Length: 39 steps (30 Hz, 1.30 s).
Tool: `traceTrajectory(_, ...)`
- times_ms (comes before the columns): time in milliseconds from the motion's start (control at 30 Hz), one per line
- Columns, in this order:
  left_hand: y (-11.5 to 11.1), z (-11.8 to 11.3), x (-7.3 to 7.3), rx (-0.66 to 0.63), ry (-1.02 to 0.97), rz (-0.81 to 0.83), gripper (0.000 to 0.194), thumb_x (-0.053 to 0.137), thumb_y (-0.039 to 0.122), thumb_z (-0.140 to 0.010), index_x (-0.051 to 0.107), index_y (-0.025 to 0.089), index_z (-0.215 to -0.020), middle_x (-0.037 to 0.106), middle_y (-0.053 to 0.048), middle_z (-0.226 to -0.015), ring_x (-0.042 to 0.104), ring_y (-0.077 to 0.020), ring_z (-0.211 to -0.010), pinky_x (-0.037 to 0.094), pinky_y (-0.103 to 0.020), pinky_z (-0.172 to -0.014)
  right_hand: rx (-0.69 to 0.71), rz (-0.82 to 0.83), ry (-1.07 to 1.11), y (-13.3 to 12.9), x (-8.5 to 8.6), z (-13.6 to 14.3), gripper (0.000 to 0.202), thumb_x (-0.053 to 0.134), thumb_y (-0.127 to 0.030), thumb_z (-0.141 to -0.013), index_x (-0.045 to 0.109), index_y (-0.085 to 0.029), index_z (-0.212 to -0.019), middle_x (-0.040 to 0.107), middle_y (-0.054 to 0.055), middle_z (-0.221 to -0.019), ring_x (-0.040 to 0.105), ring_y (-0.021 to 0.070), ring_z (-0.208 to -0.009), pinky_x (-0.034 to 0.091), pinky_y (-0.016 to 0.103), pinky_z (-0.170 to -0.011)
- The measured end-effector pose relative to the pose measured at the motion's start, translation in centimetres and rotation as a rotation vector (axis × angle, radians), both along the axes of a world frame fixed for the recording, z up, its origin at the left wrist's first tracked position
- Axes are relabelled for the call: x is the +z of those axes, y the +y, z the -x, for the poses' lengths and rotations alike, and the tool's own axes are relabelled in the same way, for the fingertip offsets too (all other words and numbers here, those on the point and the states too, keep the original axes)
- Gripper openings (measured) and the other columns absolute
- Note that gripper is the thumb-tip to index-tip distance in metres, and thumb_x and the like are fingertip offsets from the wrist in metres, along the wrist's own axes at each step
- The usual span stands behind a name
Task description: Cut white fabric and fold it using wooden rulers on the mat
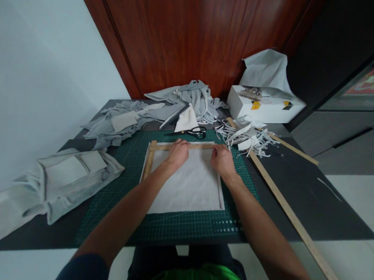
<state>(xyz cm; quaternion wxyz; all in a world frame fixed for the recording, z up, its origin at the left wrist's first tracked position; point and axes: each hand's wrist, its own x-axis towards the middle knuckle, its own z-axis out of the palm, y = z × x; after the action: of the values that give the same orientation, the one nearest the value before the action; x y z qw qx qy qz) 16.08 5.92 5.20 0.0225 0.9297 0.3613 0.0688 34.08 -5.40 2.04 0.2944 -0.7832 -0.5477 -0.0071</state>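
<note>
A piece of pale cloth point(187, 182) lies flat on the green cutting mat point(169, 229), with a narrow strip along its right side. On its top and left edges rests a wooden L-shaped ruler point(161, 146). My left hand point(178, 153) holds the ruler's top arm down near the middle, fingers bent over it. At the ruler's right end, by the cloth's top right corner, my right hand point(222, 159) is closed in a pinch. Whatever is between those fingers is hidden. Black-handled scissors point(193, 133) lie just beyond the ruler.
Grey cloth scraps point(192, 96) are heaped at the back, and folded cloth pieces point(72, 171) lie at the left. Thin offcuts point(250, 137) sit at the right by a long wooden ruler point(284, 205) that overhangs the table's front edge. Behind them stands a white box point(260, 108).
</note>
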Motion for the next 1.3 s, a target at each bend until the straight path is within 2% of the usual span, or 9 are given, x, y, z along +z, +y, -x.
traceTrajectory(133, 1.2, 0.8, -0.3, 0.073, 0.068, -0.001, 0.043, 0.047, 0.001, -0.094, 0.076, 0.015, -0.122, 0.074, -0.015, -0.124, 0.061, -0.0285, -0.121, 0.048, -0.040, -0.106, 0.128, 0.104, -0.019, 0.5, 0.2, 1.7, 0.029, 0.053, -0.005, -0.093, 0.077, -0.011, -0.109, 0.076, 0.016, -0.111, 0.071, 0.0233, -0.101, 0.053, 0.030, -0.095)
traceTrajectory(367, 1.0, 1.1, -0.7, 0.007, 0.067, -0.031, 0.048, 0.045, -0.001, -0.091, 0.071, 0.014, -0.128, 0.072, -0.016, -0.129, 0.059, -0.0311, -0.126, 0.045, -0.045, -0.107, 0.096, 0.176, -0.008, -1.2, 1.2, 1.4, 0.028, 0.054, -0.008, -0.094, 0.079, -0.012, -0.106, 0.079, 0.016, -0.109, 0.073, 0.0237, -0.101, 0.052, 0.029, -0.093)
traceTrajectory(567, 0.6, 2.2, 1.2, -0.052, -0.031, -0.057, 0.064, 0.048, -0.003, -0.088, 0.063, 0.020, -0.145, 0.065, -0.016, -0.141, 0.052, -0.0317, -0.136, 0.042, -0.048, -0.112, -0.172, -0.096, 0.140, -3.6, 2.2, 0.0, 0.034, 0.049, -0.012, -0.091, 0.078, -0.012, -0.110, 0.079, 0.016, -0.111, 0.072, 0.0268, -0.103, 0.053, 0.036, -0.098)
traceTrajectory(667, 0.3, 3.1, 1.9, -0.164, -0.045, -0.054, 0.068, 0.049, -0.005, -0.085, 0.064, 0.025, -0.145, 0.066, -0.012, -0.144, 0.048, -0.0296, -0.139, 0.040, -0.047, -0.114, -0.221, -0.207, 0.221, -3.9, 3.2, -0.3, 0.036, 0.049, -0.016, -0.090, 0.077, -0.010, -0.111, 0.078, 0.018, -0.113, 0.071, 0.0275, -0.104, 0.053, 0.038, -0.100)
traceTrajectory(733, -0.2, 3.6, 1.8, -0.270, -0.019, -0.042, 0.067, 0.049, -0.005, -0.085, 0.066, 0.026, -0.141, 0.067, -0.010, -0.142, 0.048, -0.0277, -0.139, 0.040, -0.045, -0.114, -0.194, -0.196, 0.298, -3.7, 3.8, -0.1, 0.036, 0.048, -0.017, -0.091, 0.077, -0.012, -0.111, 0.079, 0.015, -0.110, 0.072, 0.0255, -0.099, 0.054, 0.037, -0.097)
traceTrajectory(833, -1.2, 4.3, 1.2, -0.399, 0.031, -0.055, 0.059, 0.046, -0.003, -0.089, 0.069, 0.023, -0.137, 0.068, -0.010, -0.141, 0.048, -0.0272, -0.140, 0.037, -0.045, -0.116, -0.061, -0.071, 0.382, -3.3, 4.1, 0.9, 0.034, 0.049, -0.016, -0.093, 0.078, -0.014, -0.110, 0.081, 0.010, -0.102, 0.073, 0.0212, -0.091, 0.055, 0.031, -0.089)
traceTrajectory(1000, -3.0, 4.8, -0.4, -0.480, 0.079, -0.082, 0.053, 0.046, -0.002, -0.092, 0.069, 0.023, -0.133, 0.069, -0.010, -0.143, 0.045, -0.0278, -0.147, 0.038, -0.047, -0.117, 0.146, 0.112, 0.244, -3.2, 3.4, 4.4, 0.028, 0.056, -0.012, -0.095, 0.078, -0.014, -0.112, 0.082, 0.011, -0.108, 0.075, 0.0183, -0.095, 0.053, 0.026, -0.090)
traceTrajectory(1133, -3.4, 5.4, -1.3, -0.390, 0.031, -0.095, 0.049, 0.047, 0.002, -0.095, 0.068, 0.024, -0.133, 0.060, -0.010, -0.156, 0.040, -0.0277, -0.152, 0.038, -0.049, -0.119, 0.219, 0.237, 0.124, -3.9, 3.0, 6.9, 0.024, 0.061, -0.022, -0.100, 0.075, -0.014, -0.117, 0.081, 0.012, -0.110, 0.075, 0.0198, -0.098, 0.052, 0.024, -0.088)
traceTrajectory(1300, -3.0, 6.2, -1.9, -0.067, -0.059, -0.071, 0.036, 0.051, 0.008, -0.096, 0.067, 0.017, -0.127, 0.062, -0.014, -0.145, 0.049, -0.0308, -0.142, 0.042, -0.047, -0.116, 0.204, 0.395, -0.057, -4.7, 3.2, 8.5, 0.034, 0.065, -0.025, -0.098, 0.070, -0.010, -0.128, 0.074, 0.019, -0.125, 0.072, 0.0260, -0.113, 0.050, 0.028, -0.096)
